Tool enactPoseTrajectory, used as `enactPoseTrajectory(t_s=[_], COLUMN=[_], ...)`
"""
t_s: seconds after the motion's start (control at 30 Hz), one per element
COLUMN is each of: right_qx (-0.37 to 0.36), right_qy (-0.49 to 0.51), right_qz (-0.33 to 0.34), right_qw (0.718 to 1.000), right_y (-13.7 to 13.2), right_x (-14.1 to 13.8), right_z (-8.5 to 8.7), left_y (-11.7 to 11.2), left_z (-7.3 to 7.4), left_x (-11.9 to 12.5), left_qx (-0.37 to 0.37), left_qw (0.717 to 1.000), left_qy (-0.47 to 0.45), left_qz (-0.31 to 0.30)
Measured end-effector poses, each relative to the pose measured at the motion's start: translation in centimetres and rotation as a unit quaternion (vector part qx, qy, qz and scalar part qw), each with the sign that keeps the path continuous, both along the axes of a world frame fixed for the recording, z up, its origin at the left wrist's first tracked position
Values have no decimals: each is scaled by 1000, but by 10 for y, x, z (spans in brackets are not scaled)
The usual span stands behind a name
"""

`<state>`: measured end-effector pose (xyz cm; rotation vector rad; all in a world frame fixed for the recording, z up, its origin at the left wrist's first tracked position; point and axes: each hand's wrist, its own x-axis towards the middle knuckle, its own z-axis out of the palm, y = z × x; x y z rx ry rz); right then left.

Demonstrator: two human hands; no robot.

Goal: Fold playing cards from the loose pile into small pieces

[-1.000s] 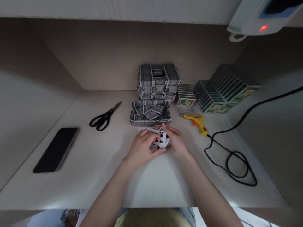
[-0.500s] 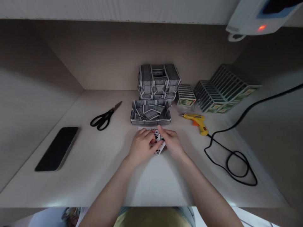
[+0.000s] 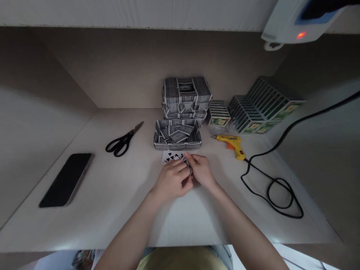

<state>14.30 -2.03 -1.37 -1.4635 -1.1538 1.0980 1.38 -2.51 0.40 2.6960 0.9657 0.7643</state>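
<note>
My left hand (image 3: pixel 172 180) and my right hand (image 3: pixel 200 170) meet in the middle of the desk, fingers closed together on a playing card (image 3: pixel 186 162) that is folded up between them, only a narrow edge showing. A face-up card with black clubs (image 3: pixel 169 156) lies flat on the desk just beyond my left fingers. Right behind it stands an open tray made of playing cards (image 3: pixel 177 135) with several loose folded cards inside.
A stack of finished card trays (image 3: pixel 186 95) stands at the back wall. Rows of boxed card decks (image 3: pixel 254 108) lie at the back right. A yellow glue gun (image 3: pixel 233 144) with a black looped cord (image 3: pixel 277 191) lies right. Scissors (image 3: pixel 123 140) and a phone (image 3: pixel 66 179) lie left.
The club card that was spread out between my hands a second ago is now folded narrow between my fingers. A second club card has come into view beyond my left hand.
</note>
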Motion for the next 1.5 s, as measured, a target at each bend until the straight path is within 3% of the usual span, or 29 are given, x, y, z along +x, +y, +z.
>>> enactPoseTrajectory(t_s=[0.17, 0.33, 0.43, 0.5, 0.6, 0.67, 0.8, 0.87, 0.93, 1.07, 1.33, 1.5], right_qx=[-29, -67, -55, -47, -33, -22, 4, 22, 41, 61, 57, 37], right_qy=[48, 122, 138, 161, 185, 190, 179, 158, 133, 102, 107, 134], right_qz=[61, 73, 52, 32, 11, 5, -11, -24, -31, -17, -18, -19], right_qw=[997, 988, 987, 985, 982, 982, 984, 987, 990, 993, 992, 990], right_y=[0, 0, 1, 2, 3, 3, 4, 5, 5, 5, 9, 10], right_x=[2, 5, 6, 6, 6, 6, 6, 7, 7, 6, 6, 6], right_z=[4, 10, 12, 13, 13, 12, 9, 8, 6, 2, -8, -7], left_y=[1, 1, 0, 2, 9, 14, 20, 20, 19, 19, 23, 24], left_z=[0, 3, 5, 5, 3, 2, 5, 6, 6, 2, -4, -4], left_x=[-1, -2, -3, -5, -7, -8, -9, -9, -9, -10, -11, -12], left_qx=[3, -4, -14, -26, -85, -186, -455, -534, -566, -566, -498, -505], left_qw=[1000, 1000, 996, 981, 927, 878, 766, 731, 714, 704, 734, 710], left_qy=[-9, 0, -53, -126, -255, -338, -396, -380, -372, -387, -401, -440], left_qz=[-9, 16, 73, 145, 261, 285, 223, 192, 177, 184, 229, 218])
